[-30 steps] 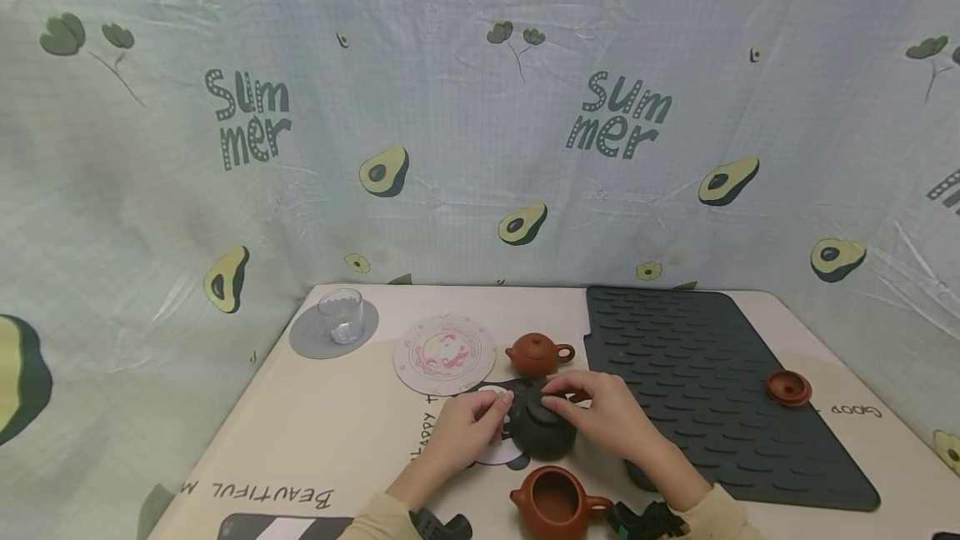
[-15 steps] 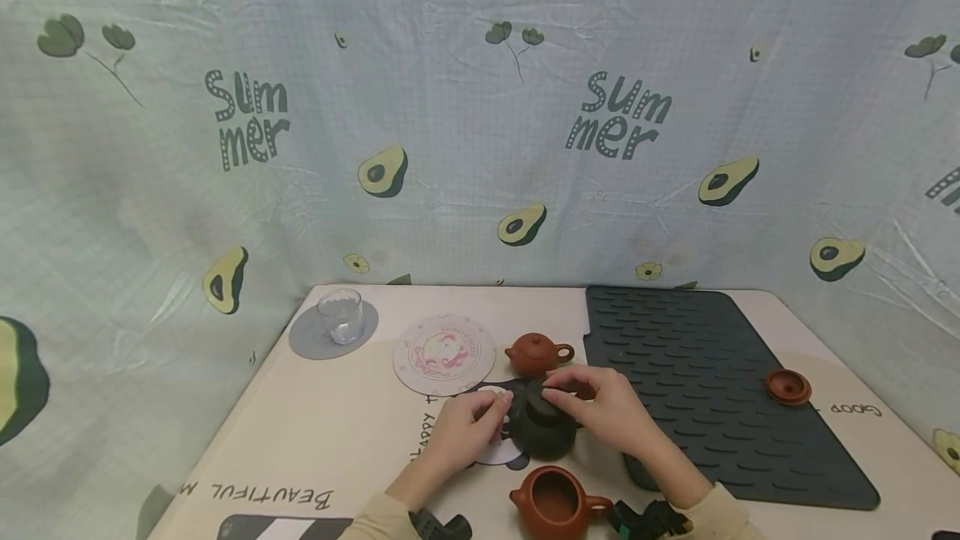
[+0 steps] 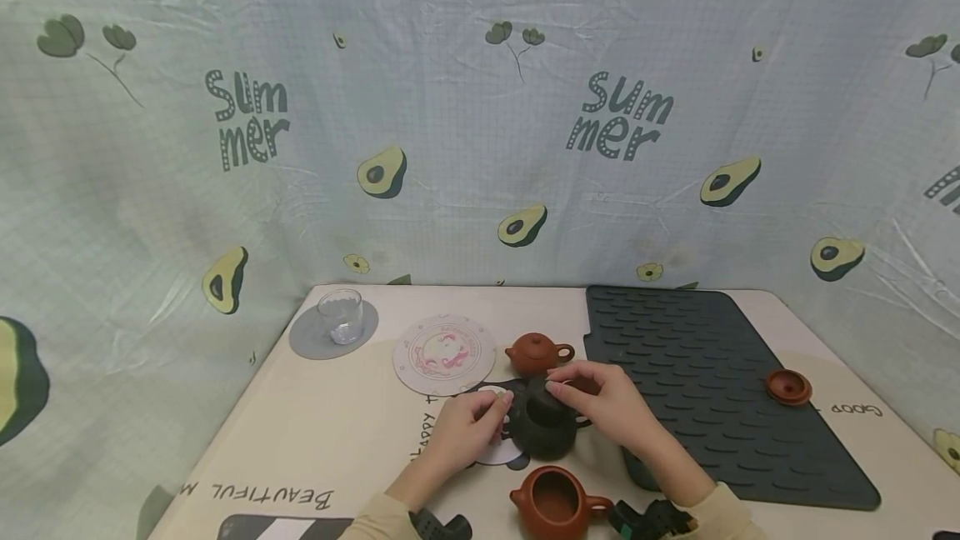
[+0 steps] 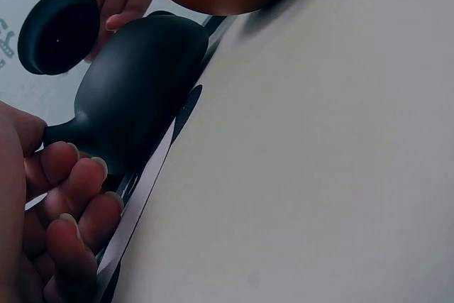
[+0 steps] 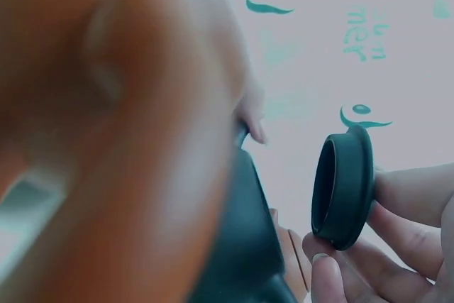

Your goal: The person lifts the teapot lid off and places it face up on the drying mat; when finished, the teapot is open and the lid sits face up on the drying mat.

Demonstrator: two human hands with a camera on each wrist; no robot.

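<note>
You are lifting the black lid (image 4: 58, 29) off the black teapot (image 3: 542, 427), pinching it in your right hand (image 3: 611, 402); your left hand (image 3: 468, 427) is gripping the spout near the table's (image 3: 315, 432) middle. Next, probably carry it clear and level.

Black teapot (image 3: 542, 427) between fingers: matt, smooth, clay-like. Black lid (image 5: 344, 186) at right fingertips: same matt finish. Brown teapot (image 3: 553, 500) just below hands: unglazed-looking clay, dull sheen. Dark mat (image 3: 705, 390) right of fingers: ribbed, rubbery, matt. Cup (image 3: 341, 315) far left: clear glass. Backdrop (image 3: 450, 107): creased printed cloth.
</note>
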